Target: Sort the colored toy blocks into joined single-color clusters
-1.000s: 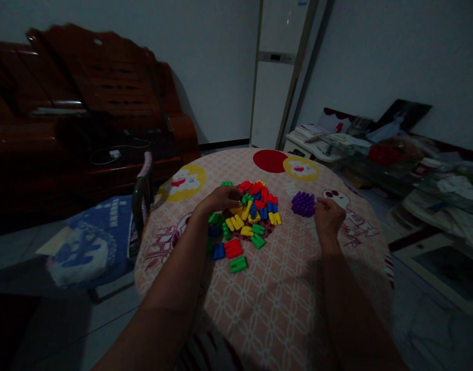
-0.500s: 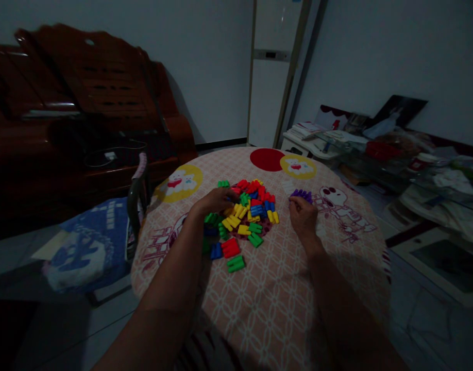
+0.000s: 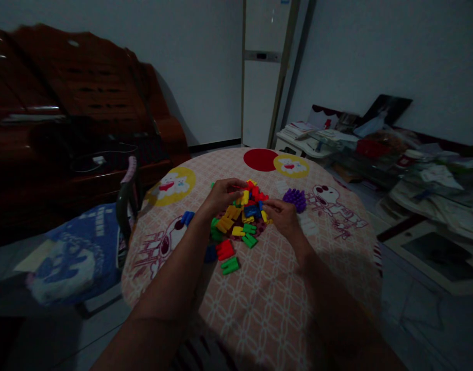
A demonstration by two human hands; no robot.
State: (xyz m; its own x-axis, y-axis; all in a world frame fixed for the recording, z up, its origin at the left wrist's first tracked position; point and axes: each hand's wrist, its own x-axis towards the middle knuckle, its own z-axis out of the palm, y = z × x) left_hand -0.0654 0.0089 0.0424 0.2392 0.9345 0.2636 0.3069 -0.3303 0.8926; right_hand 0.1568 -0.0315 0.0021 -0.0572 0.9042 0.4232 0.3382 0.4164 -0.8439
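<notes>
multicoloured plastic building blocks with finger-like prongs [image 3: 234, 214] are lying in a loose pile at the centre of the frame, on a round table covered by a pink patterned cloth [image 3: 259, 293]. the left hand [image 3: 224, 196] is reaching over the pile's upper left side, its fingers curving narrowly beside an upright yellow block [image 3: 245, 197]; whether they are gripping it cannot be told. the right hand [image 3: 281, 214] is reaching in from the right, thumb and fingers drawing close together at a small blue block [image 3: 260, 205] on the pile's right edge; a firm hold on it cannot be told either.

a purple cluster of pronged plastic blocks [image 3: 294, 200] is resting just beyond the right hand, and pale whitish pieces [image 3: 308, 226] are lying to the right of that hand. a red block [image 3: 224, 250] and a green block [image 3: 231, 266] are sitting at the pile's near side, while a separate blue block [image 3: 187, 217] is lying left of the left forearm. a carved brown wooden bench [image 3: 101, 98] is filling the upper left, a tall white cabinet-like unit [image 3: 262, 98] is standing at upper centre, and a chair bearing a blue cloth [image 3: 80, 247] is occupying the lower left.
</notes>
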